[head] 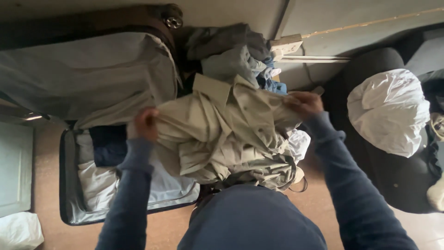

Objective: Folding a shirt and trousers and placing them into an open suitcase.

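the left hand (144,123) is closed on the left edge of one beige jacket (222,134), fingers curled into the cloth, and the right hand (304,104) is closed the same way on the right edge near the shoulder. between the two hands the jacket is stretched out and hangs in folds, collar at the top, with a belt or strap dangling from its lower part. both arms are in dark blue sleeves (132,185), two of them, reaching up from the bottom of the view.

the jacket is held above the right part of one open suitcase (69,185) that lies on the brownish floor (46,176). inside the suitcase show one dark navy folded garment (108,146) and white cloth (99,185) below it; how many white pieces there are cannot be told. the suitcase's raised lid with its grey lining (88,74) stands behind the left hand, and one wheel (173,19) shows at its top corner.

behind the jacket lies a heap of clothes (231,55), grey and blue, too tangled to count. a single white wall socket (286,45) sits just beside the heap. to the right, well apart from the hands, one white bundle (388,111) rests on a dark seat (370,157). one white bag (18,231) lies in the bottom left corner.
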